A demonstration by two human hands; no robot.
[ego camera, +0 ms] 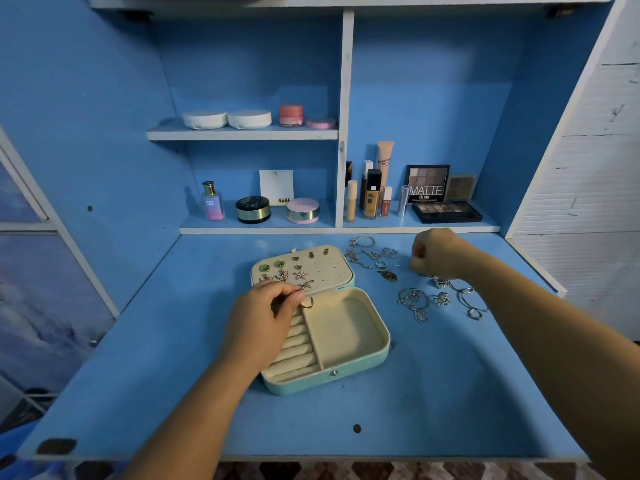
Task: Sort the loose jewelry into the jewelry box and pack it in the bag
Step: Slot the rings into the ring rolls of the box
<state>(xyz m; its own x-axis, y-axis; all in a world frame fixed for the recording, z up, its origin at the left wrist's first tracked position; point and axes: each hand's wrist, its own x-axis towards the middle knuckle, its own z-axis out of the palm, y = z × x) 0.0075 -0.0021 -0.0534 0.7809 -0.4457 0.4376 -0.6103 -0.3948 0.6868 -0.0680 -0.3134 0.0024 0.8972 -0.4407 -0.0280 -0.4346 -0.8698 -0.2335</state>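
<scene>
An open teal jewelry box (367,363) with cream lining lies on the blue desk. Its lid panel (332,268) holds several earrings. My left hand (263,313) hovers over the box's ring rolls and pinches a gold ring (307,303) at the top of them. The box's large right compartment is bare. Loose silver jewelry (414,301) lies scattered to the right of the box. My right hand (438,254) is above that pile with its fingers curled; whether it holds a piece I cannot tell. No bag is in view.
Shelves behind the desk hold cosmetics: a perfume bottle (212,201), round compacts (302,210), foundation bottles (372,199) and eyeshadow palettes (446,211). The desk's front edge (311,457) runs along the bottom. A white wall panel stands at the right.
</scene>
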